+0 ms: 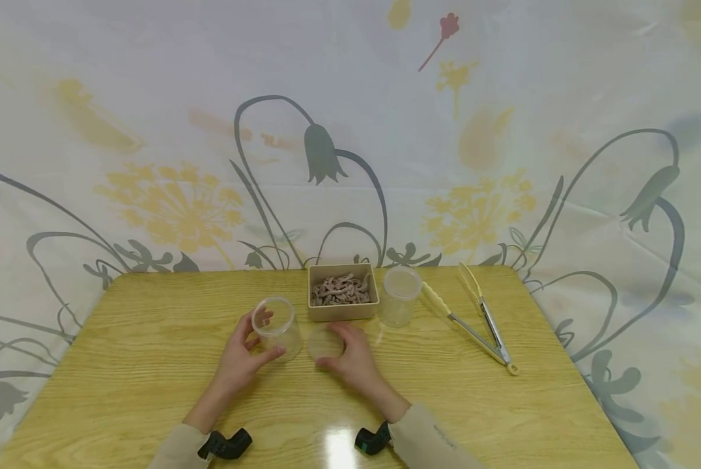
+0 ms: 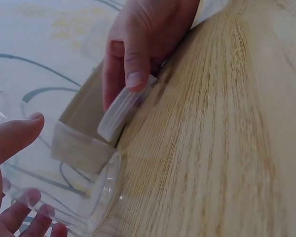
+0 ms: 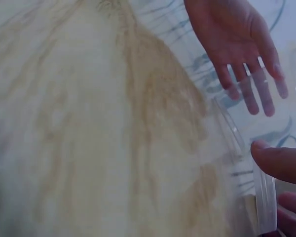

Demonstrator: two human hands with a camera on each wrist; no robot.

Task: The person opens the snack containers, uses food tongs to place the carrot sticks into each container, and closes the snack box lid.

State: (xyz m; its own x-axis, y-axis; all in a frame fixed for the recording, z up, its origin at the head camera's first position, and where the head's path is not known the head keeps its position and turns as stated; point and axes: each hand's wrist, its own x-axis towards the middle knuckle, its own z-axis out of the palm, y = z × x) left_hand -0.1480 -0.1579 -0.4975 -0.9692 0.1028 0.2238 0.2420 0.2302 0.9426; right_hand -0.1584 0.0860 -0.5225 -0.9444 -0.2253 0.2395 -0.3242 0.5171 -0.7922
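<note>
A clear plastic jar (image 1: 286,339) without a lid stands upright on the table, left of the middle. Around its left side is my left hand (image 1: 242,355), thumb in front and loosely spread fingers behind the clear wall (image 2: 81,197). Just right of the jar, my right hand (image 1: 350,358) holds a round translucent lid (image 1: 322,343) by its rim. In the left wrist view, the thumb lies on the ridged edge of this lid (image 2: 123,111), with the fingers on its far side. The right wrist view shows the lid (image 3: 266,202) close beside the jar.
Behind the hands, a beige box (image 1: 341,314) holds brownish-grey, strip-like pieces (image 1: 341,290). A second clear jar (image 1: 399,306) stands right of the box. Farther right lie splayed tongs (image 1: 473,332) with pale yellow tips. A patterned cloth (image 1: 350,163) hangs behind the wooden table (image 1: 151,345).
</note>
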